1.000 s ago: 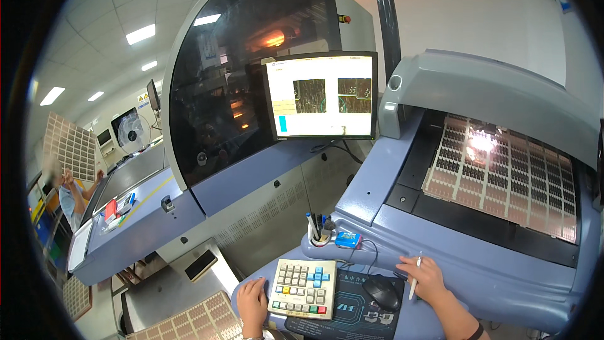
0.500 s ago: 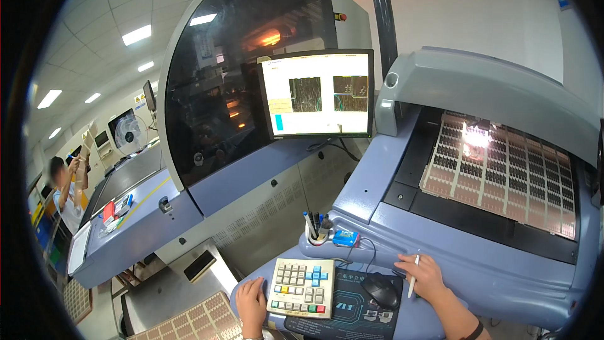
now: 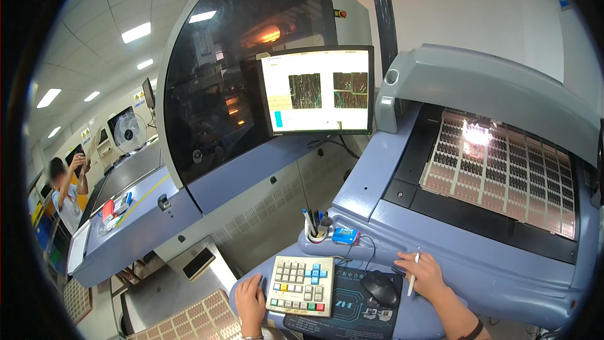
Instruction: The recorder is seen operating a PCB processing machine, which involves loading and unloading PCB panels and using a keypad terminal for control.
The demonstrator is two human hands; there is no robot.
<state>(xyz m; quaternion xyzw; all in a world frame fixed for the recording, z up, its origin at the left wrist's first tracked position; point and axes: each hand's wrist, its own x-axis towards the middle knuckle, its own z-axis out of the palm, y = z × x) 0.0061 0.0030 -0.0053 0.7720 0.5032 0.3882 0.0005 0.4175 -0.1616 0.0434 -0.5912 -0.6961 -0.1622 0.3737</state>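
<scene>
My left hand [image 3: 250,301] lies on the console edge beside a cream keypad [image 3: 301,286], fingers stretched out and holding nothing. In my right hand [image 3: 429,277] is a slim white pen [image 3: 413,282], pinched between the fingers and pointing down. That hand rests on the blue-grey console, right of a black mouse [image 3: 380,288]. The mouse sits on a dark printed mouse pad [image 3: 343,315]. Neither hand touches the keypad's coloured keys or the mouse.
A lit monitor [image 3: 318,91] stands before the tall dark-windowed machine [image 3: 233,88]. At right, a panel of repeated patterns [image 3: 497,179] lies under a bright light. A pen cup [image 3: 316,230] and small blue box [image 3: 345,235] sit behind the keypad. Another person [image 3: 66,192] stands far left.
The view has shifted very slightly. My hands stay in nearly the same places, the pen still in the right one. The far person's raised arms have moved a little.
</scene>
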